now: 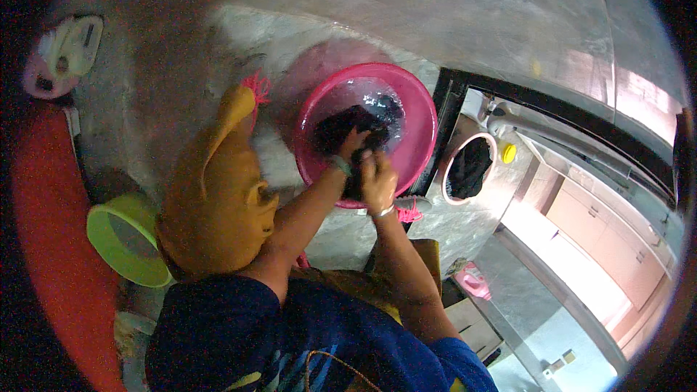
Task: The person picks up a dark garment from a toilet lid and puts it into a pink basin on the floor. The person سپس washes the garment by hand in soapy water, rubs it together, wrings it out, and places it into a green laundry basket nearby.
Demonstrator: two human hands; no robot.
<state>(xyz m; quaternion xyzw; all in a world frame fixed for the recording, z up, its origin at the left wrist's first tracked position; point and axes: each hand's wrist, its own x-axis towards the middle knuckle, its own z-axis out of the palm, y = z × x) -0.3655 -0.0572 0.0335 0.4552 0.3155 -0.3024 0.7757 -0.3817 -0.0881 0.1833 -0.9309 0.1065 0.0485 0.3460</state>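
A round pink basin (414, 147) stands on the floor in front of me, with water and some suds in it. Black wet cloth (341, 128) lies bunched inside, part of it hanging toward the near rim. My left hand (353, 145) is sunk into the bunched cloth and grips it, its fingertips hidden in the folds. Close beside it on the right, my right hand (380, 183) is closed around another part of the same cloth, over the near side of the basin. The exact kind of garment cannot be made out.
At the right, past a dark door frame (444, 98), a pale pink tub (495, 147) holds dark cloth near a yellow lid (509, 153). A green basin (116, 247) stands at the left beside a red surface (54, 247). A pink bottle (473, 281) is lower right.
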